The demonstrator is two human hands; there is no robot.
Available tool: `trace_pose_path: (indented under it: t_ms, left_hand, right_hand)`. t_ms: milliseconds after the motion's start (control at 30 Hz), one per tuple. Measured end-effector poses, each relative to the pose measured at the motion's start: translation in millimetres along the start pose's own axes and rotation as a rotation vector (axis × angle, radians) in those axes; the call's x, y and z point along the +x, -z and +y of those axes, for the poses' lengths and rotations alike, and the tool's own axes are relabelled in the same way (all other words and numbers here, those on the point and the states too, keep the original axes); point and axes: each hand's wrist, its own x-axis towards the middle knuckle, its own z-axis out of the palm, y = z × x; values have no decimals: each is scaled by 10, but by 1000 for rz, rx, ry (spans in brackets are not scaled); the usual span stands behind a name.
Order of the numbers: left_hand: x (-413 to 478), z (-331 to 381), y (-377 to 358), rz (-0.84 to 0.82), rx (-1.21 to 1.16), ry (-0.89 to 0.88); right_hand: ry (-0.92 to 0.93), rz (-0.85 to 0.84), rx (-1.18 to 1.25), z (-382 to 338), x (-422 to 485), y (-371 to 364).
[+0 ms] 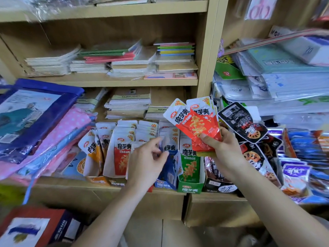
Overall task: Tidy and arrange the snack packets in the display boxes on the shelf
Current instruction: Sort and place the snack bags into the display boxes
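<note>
The person stands close to the wooden shelf. The right hand is up in the air above the boxes. Its thumb and fingers are wrapped tight around the bottom of a bunch of red packets, which spread out like a fan.

The left hand is lower, right at the blue box. Its fingers are bent, and I think they pinch the top of a blue packet standing in that box, but that spot is blurry.

The boxes stand in a row at the front of the shelf. Just beside the blue box, on its right, is the green box with a green packet standing up in it. To the left are more red-and-white packets and some orange packets, leaning a bit.

Dark packets lie in a pile to the right. Piles of notebooks sit behind the snacks, and a pink dotted bag lies on the left.
</note>
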Motion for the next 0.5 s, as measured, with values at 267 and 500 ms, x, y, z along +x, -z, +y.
trace_pose_path:
  t_ms: [267,500]
  left_hand:
    - [57,205,218,-90,-750,321]
    - [40,239,243,3,-934,433]
  right_hand:
    - [93,-148,-47,-1,-107,-107]
    - [146,-302,-319,150,-229,-283]
